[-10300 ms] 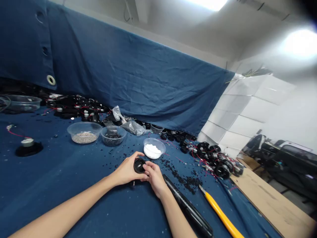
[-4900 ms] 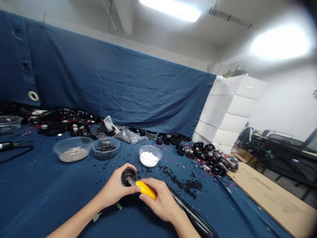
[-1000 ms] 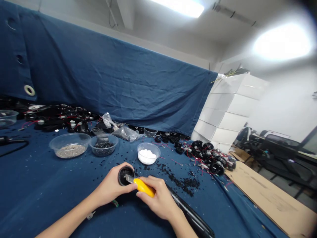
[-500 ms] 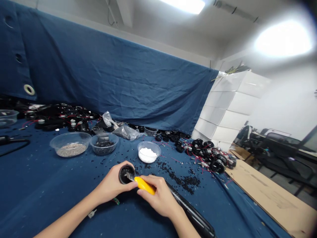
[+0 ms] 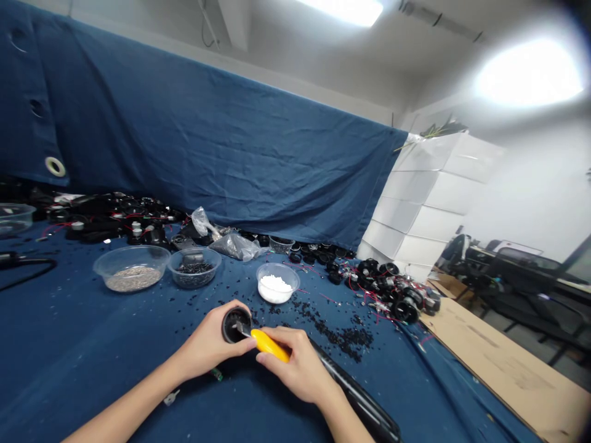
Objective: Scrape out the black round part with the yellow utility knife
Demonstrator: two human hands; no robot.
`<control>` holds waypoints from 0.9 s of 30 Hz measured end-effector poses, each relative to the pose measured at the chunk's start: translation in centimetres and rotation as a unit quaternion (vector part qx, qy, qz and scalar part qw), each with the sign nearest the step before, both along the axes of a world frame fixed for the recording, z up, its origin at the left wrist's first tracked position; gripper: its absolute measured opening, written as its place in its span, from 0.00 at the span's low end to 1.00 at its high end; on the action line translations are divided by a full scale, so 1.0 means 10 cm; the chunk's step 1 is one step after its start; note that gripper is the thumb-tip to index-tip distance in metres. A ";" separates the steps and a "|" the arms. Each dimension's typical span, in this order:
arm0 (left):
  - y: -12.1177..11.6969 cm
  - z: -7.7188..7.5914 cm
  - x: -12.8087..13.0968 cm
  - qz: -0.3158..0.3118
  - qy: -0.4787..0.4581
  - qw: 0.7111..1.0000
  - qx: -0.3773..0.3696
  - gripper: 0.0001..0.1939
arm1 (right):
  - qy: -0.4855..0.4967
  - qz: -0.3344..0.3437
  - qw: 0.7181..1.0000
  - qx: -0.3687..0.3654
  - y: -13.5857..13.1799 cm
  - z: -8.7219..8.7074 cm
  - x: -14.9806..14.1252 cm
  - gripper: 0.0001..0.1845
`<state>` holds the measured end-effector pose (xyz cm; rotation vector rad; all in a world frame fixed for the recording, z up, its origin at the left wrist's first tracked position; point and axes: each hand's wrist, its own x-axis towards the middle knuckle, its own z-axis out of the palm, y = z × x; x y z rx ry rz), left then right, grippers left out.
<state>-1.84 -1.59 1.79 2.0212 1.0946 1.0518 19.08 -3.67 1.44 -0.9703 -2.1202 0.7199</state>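
Hands press yellow knife [image 5: 270, 345] seemingly into black cup [image 5: 234, 323].

Left hand [image 5: 210, 344] around black round part [image 5: 236, 323], right hand [image 5: 295, 369] gripping yellow-handled knife [image 5: 270, 346]

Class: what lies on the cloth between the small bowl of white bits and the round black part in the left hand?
In the head view, only scattered black bits on blue cloth lie between white-filled bowl and round black part in left hand.
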 end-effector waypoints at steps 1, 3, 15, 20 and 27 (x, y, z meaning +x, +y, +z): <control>0.00 0.00 0.00 -0.001 0.000 1.000 0.002 0.15 | 0.000 -0.001 1.000 0.000 0.00 0.00 0.00 0.10; 0.01 0.00 0.00 -0.006 0.000 1.000 0.006 0.16 | -0.002 0.002 1.000 -0.004 0.00 0.00 0.00 0.09; -0.01 0.01 -0.01 -0.016 -0.007 1.000 0.010 0.16 | -0.003 0.007 1.000 -0.005 0.01 0.01 0.01 0.09; 0.00 0.01 -0.02 -0.015 -0.004 1.000 0.013 0.17 | 0.000 0.013 1.000 -0.010 0.01 0.00 0.01 0.08; -0.01 0.01 0.00 -0.011 -0.003 1.000 0.011 0.16 | 0.008 0.013 1.000 -0.015 0.00 0.00 0.01 0.09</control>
